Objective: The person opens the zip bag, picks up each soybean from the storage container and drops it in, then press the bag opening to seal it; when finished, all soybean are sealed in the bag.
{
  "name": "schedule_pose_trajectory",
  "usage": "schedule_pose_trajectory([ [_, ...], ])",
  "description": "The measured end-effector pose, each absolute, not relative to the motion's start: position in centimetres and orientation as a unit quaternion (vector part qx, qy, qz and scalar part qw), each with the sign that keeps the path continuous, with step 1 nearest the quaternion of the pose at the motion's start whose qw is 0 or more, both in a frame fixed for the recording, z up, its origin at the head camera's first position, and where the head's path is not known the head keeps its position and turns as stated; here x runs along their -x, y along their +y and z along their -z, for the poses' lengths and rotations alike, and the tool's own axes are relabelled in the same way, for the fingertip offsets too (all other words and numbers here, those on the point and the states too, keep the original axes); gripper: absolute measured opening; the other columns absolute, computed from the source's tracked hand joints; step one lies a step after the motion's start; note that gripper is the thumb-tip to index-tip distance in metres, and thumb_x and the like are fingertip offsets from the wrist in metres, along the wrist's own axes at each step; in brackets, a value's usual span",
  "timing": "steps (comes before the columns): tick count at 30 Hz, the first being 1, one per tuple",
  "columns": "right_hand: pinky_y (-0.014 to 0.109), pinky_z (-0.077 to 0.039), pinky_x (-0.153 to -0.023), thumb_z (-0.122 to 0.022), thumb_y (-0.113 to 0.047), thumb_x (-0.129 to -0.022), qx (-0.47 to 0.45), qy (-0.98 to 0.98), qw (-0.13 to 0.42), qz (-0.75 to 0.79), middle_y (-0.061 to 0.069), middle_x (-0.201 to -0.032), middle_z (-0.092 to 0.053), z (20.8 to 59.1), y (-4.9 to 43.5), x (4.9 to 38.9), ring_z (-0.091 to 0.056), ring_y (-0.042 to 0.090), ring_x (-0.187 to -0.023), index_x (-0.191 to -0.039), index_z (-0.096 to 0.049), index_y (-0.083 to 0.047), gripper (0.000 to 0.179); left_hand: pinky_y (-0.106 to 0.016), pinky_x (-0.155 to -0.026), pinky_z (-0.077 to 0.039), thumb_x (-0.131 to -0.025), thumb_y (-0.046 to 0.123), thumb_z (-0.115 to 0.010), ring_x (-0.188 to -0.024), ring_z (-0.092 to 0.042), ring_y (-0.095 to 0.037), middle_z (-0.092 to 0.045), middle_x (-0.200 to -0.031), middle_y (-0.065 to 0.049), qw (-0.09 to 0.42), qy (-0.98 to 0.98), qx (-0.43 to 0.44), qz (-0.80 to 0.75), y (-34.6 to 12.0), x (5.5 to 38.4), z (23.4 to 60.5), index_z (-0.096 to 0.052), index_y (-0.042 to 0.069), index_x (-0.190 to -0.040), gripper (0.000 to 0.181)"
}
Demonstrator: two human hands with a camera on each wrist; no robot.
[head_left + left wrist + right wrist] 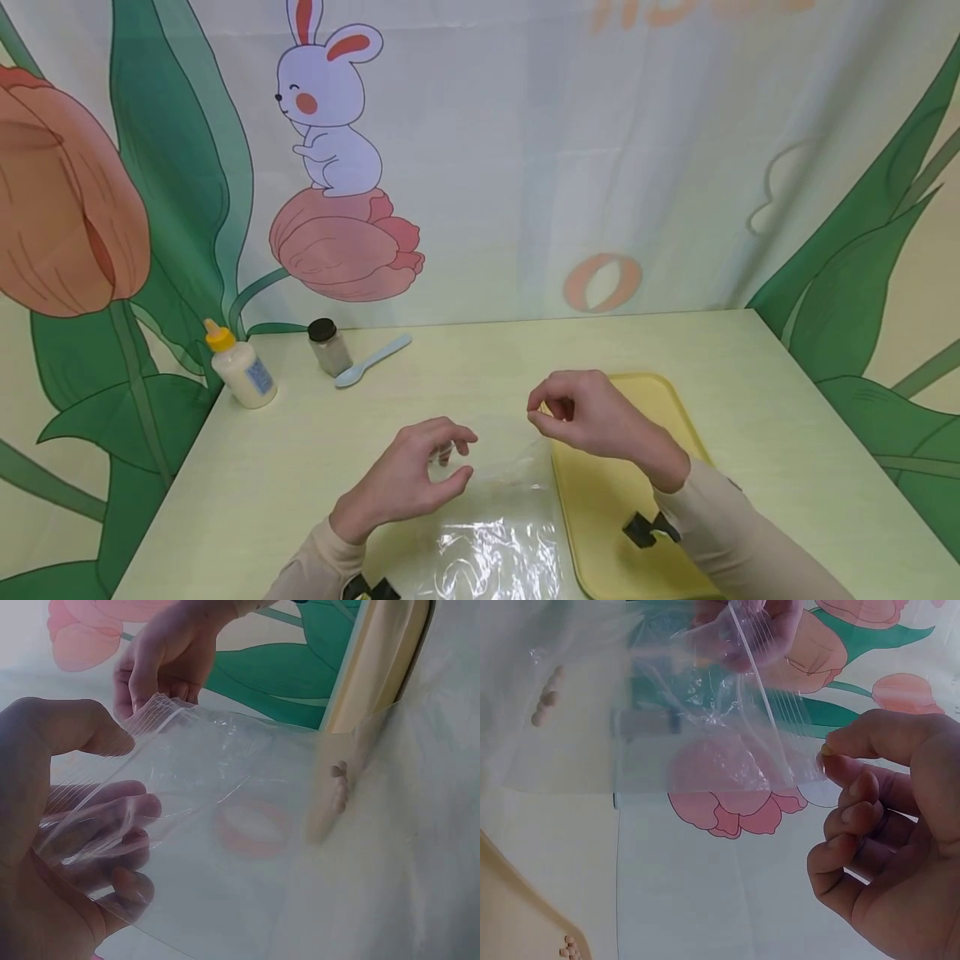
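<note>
Clearly, the left hand [408,471] holds a clear zip bag [498,550] at its mouth, that grip wide between thumb and fingers. Opposite it, the right hand [600,421] pinches a small yellowish bead [826,750] beside the bag's edge, a narrow grip. Pale beads [340,787] lie inside the bag, well away from both grips. Below the right grip sits a yellow tray [600,508]; beyond the left grip, a bottle [247,377], jar [333,352] and spoon [375,360] rest on the desk [465,367].
</note>
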State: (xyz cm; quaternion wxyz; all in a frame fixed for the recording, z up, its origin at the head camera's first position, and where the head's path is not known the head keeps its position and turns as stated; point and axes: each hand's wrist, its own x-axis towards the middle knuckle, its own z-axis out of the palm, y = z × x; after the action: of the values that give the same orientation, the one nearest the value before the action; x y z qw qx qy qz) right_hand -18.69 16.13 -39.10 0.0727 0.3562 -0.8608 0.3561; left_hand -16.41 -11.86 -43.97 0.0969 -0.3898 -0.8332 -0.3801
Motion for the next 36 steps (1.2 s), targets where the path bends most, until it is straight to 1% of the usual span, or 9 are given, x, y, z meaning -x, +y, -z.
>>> schedule_pose_trajectory([
  [7, 0.018, -0.038, -0.052, -0.069, -0.019, -0.087, -0.381, -0.85, 0.077, -0.356, -0.013, -0.063, -0.044, 39.21, 16.04, 18.34, -0.041, 0.0, -0.056, -0.088, -0.072, -0.013, 0.006, -0.02, -0.062, -0.047, -0.08, 0.015, -0.074, -0.068, -0.053, -0.006, -0.061, -0.086, 0.01, 0.099, -0.835, 0.389, 0.377, -11.82, 16.37, 43.98, -0.067, 0.015, -0.107, 0.028],
  [12, 0.018, -0.038, -0.051, -0.069, -0.019, -0.088, -0.392, -0.844, 0.077, -0.358, -0.013, -0.063, -0.045, 39.45, 16.05, 18.24, -0.04, -0.001, -0.056, -0.088, -0.072, -0.014, 0.006, -0.021, -0.062, -0.047, -0.08, 0.014, -0.073, -0.067, -0.056, -0.012, -0.062, -0.086, 0.01, 0.097, -0.833, 0.389, 0.38, -11.8, 16.32, 43.94, -0.067, 0.014, -0.107, 0.028],
  [15, 0.018, -0.038, -0.051, -0.069, -0.019, -0.089, -0.395, -0.843, 0.077, -0.356, -0.012, -0.064, -0.046, 39.52, 16.06, 18.22, -0.041, -0.001, -0.056, -0.088, -0.072, -0.014, 0.006, -0.021, -0.062, -0.047, -0.08, 0.014, -0.073, -0.067, -0.056, -0.013, -0.061, -0.086, 0.011, 0.097, -0.833, 0.389, 0.381, -11.79, 16.33, 43.9, -0.067, 0.014, -0.107, 0.028],
  [22, 0.018, -0.038, -0.052, -0.069, -0.019, -0.089, -0.392, -0.845, 0.077, -0.355, -0.012, -0.064, -0.046, 39.55, 16.09, 18.25, -0.041, -0.001, -0.057, -0.09, -0.072, -0.014, 0.006, -0.021, -0.062, -0.047, -0.08, 0.014, -0.073, -0.067, -0.055, -0.011, -0.065, -0.086, 0.001, 0.093, -0.833, 0.39, 0.381, -11.77, 16.35, 43.81, -0.067, 0.012, -0.107, 0.027],
  [24, 0.018, -0.038, -0.052, -0.07, -0.018, -0.088, -0.392, -0.845, 0.077, -0.355, -0.012, -0.064, -0.046, 39.57, 16.11, 18.25, -0.041, -0.001, -0.057, -0.09, -0.072, -0.015, 0.004, -0.021, -0.062, -0.047, -0.081, 0.014, -0.073, -0.067, -0.055, -0.012, -0.065, -0.086, 0.001, 0.092, -0.833, 0.391, 0.381, -11.75, 16.35, 43.84, -0.067, 0.011, -0.107, 0.027],
  [31, 0.018, -0.039, -0.052, -0.069, -0.014, -0.088, -0.392, -0.844, 0.08, -0.356, -0.012, -0.065, -0.047, 39.69, 16.16, 18.34, -0.041, -0.001, -0.057, -0.09, -0.072, -0.016, 0.005, -0.021, -0.061, -0.047, -0.08, 0.014, -0.073, -0.067, -0.057, -0.015, -0.065, -0.086, 0.001, 0.09, -0.832, 0.391, 0.383, -11.75, 16.35, 43.92, -0.067, 0.012, -0.107, 0.027],
  [36, 0.018, -0.039, -0.052, -0.069, -0.014, -0.088, -0.392, -0.845, 0.088, -0.353, -0.012, -0.065, -0.047, 39.74, 16.32, 18.43, -0.041, -0.001, -0.057, -0.09, -0.072, -0.017, 0.005, -0.02, -0.061, -0.047, -0.08, 0.014, -0.073, -0.067, -0.055, -0.012, -0.065, -0.086, 0.002, 0.095, -0.829, 0.395, 0.383, -11.74, 16.39, 43.98, -0.067, 0.01, -0.107, 0.027],
])
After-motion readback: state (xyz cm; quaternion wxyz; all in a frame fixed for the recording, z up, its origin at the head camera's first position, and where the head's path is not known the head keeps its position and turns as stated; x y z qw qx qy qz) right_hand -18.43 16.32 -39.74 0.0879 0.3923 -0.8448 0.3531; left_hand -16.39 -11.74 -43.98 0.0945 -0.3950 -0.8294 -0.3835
